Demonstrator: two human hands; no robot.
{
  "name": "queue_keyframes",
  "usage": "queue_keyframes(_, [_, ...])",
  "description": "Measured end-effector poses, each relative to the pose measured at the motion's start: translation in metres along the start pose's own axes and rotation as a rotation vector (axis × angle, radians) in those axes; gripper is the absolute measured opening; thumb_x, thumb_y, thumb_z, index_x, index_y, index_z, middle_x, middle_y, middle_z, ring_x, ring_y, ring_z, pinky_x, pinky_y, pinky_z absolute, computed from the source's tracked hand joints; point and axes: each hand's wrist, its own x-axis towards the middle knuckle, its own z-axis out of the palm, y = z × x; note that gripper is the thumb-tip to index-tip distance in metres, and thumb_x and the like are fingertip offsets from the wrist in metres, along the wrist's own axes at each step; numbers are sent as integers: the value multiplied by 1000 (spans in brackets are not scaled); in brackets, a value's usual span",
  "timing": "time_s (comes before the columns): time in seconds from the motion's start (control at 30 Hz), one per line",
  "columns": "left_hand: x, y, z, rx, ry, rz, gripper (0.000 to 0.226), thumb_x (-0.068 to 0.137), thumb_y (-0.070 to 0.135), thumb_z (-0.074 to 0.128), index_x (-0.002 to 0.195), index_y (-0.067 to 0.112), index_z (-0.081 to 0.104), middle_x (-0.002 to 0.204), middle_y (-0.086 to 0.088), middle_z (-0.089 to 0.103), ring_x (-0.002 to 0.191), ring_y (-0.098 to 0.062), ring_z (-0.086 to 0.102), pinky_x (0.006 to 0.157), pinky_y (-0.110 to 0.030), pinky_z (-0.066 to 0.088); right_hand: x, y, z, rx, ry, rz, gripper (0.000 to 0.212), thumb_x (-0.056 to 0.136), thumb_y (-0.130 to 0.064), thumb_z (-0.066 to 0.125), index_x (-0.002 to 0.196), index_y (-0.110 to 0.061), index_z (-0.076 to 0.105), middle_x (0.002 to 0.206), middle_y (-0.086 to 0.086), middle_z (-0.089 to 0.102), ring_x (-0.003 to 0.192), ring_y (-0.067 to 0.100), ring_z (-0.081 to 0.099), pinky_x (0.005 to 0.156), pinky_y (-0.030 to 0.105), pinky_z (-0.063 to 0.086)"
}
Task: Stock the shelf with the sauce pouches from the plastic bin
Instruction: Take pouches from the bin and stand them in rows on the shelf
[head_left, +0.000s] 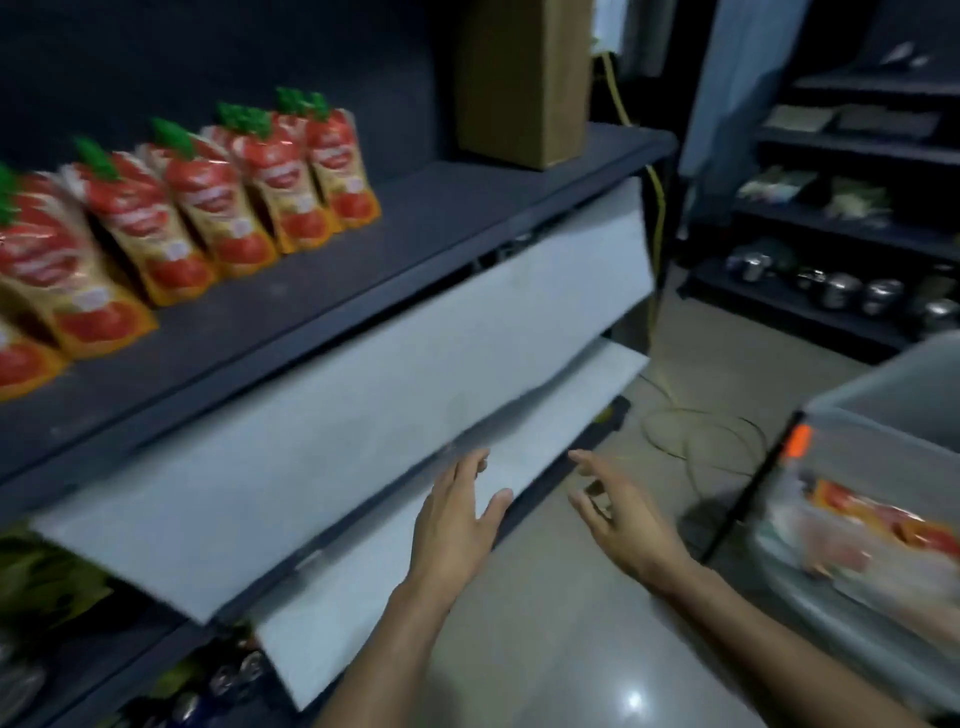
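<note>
Several red and yellow sauce pouches (218, 192) with green caps stand in rows on the dark shelf (457, 208) at the upper left. A clear plastic bin (883, 415) sits at the right edge, and more sauce pouches (883, 525) show through its wall. My left hand (457, 514) hovers below the shelf with its fingers spread and nothing in it. To its right, my right hand (618, 509) is also empty, fingers apart and slightly curled, between the shelf and the bin.
A brown cardboard box (519, 78) stands on the shelf's right end. White panels (363, 374) front the lower shelves. A yellow cable (691, 426) lies coiled on the tiled floor. Another dark rack with steel pots (841, 291) stands at the back right.
</note>
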Motion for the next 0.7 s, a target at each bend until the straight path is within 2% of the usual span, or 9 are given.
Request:
queue_keyframes(0.1, [5, 57, 64, -15, -100, 60, 50, 96, 40, 55, 142, 30, 38, 139, 15, 49, 127, -4, 45, 100, -23, 38, -26, 61, -54, -92, 17, 129, 45, 94, -37, 53, 137, -34, 41, 123, -11, 56, 102, 13, 60, 82, 36, 50])
queue_keyframes(0.2, [16, 107, 126, -13, -193, 107, 50, 94, 41, 57, 140, 27, 42, 138, 10, 53, 126, -8, 50, 102, -31, 43, -46, 118, -100, -100, 57, 224, 45, 92, -36, 56, 135, -31, 45, 122, -6, 59, 99, 14, 61, 85, 36, 50])
queue_keyframes(0.33, [28, 162, 200, -43, -324, 136, 44, 91, 37, 63, 132, 24, 52, 127, 6, 62, 117, -11, 57, 99, -32, 46, -70, 186, -147, -77, 114, 368, 40, 91, -30, 57, 131, -24, 51, 116, -2, 63, 99, 18, 62, 87, 35, 49])
queue_keyframes(0.53, [64, 221, 301, -14, -551, 232, 39, 90, 30, 65, 126, 18, 58, 121, 2, 64, 113, -15, 59, 97, -32, 46, -86, 283, -191, 25, 199, 615, 32, 92, -27, 58, 124, -19, 59, 120, 0, 63, 99, 14, 60, 86, 28, 47])
queue_keyframes(0.7, [117, 250, 392, -7, -709, 243, 35, 87, 27, 67, 121, 20, 62, 116, 3, 68, 106, -11, 63, 91, -22, 46, -74, 373, -213, 82, 286, 798, 29, 91, -24, 61, 119, -18, 63, 117, 0, 66, 104, 16, 62, 91, 33, 50])
